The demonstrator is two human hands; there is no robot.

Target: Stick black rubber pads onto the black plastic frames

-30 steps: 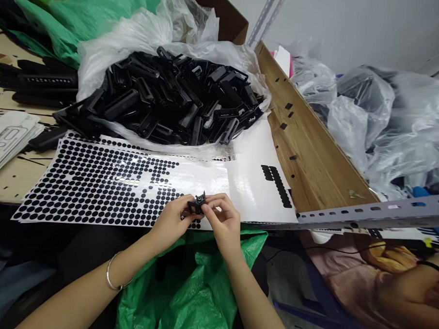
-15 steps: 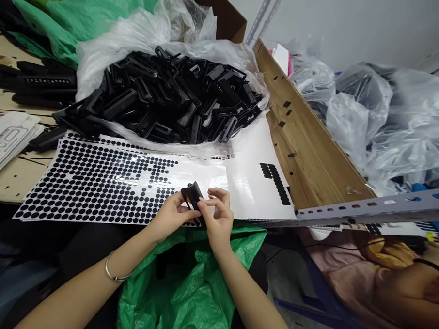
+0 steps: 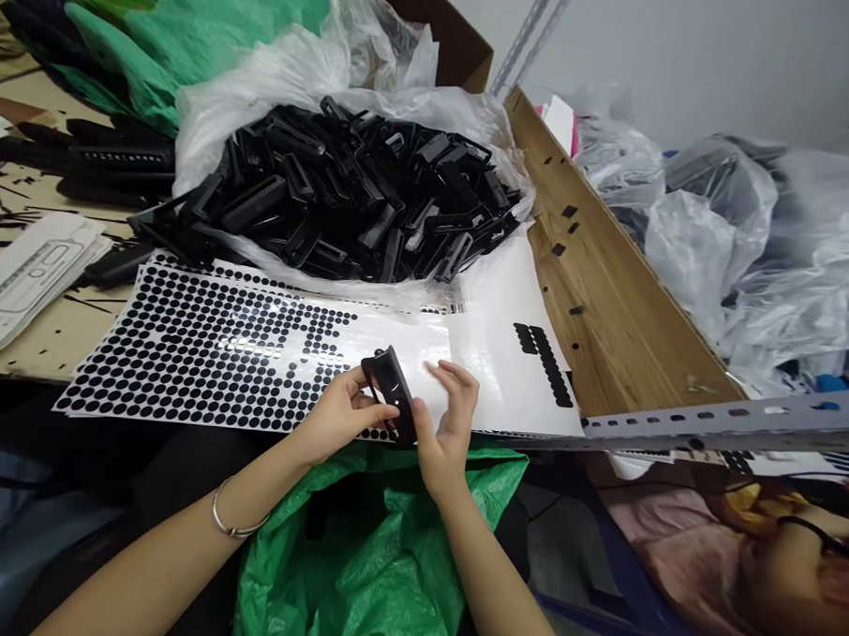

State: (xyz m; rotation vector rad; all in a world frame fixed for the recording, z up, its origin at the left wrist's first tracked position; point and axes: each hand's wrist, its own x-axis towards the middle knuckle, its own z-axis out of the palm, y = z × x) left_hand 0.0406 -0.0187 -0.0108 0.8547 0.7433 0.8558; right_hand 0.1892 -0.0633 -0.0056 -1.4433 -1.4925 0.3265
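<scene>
My left hand [image 3: 336, 417] pinches a black plastic part [image 3: 394, 384] with a slotted frame, held tilted above the front edge of the table. My right hand [image 3: 449, 430] is beside it; its thumb touches or nearly touches the part's right edge, and the other fingers are stretched apart. Beneath and to the left lie sheets of round black stickers [image 3: 205, 346], with some dots gone from the right portion. Behind them, a pile of similar black parts [image 3: 359, 198] fills an open clear plastic bag [image 3: 200, 121].
Below my hands hangs an open green sack [image 3: 386, 551]. A wooden board [image 3: 601, 288] and a perforated metal rail [image 3: 674, 413] border the right side. White printed cards [image 3: 29, 277] lie at left. Another person's arm [image 3: 793, 568] shows at lower right.
The fingers of my right hand have spread and moved right, off the face of the black part. My left hand still holds it. The view has shifted slightly.
</scene>
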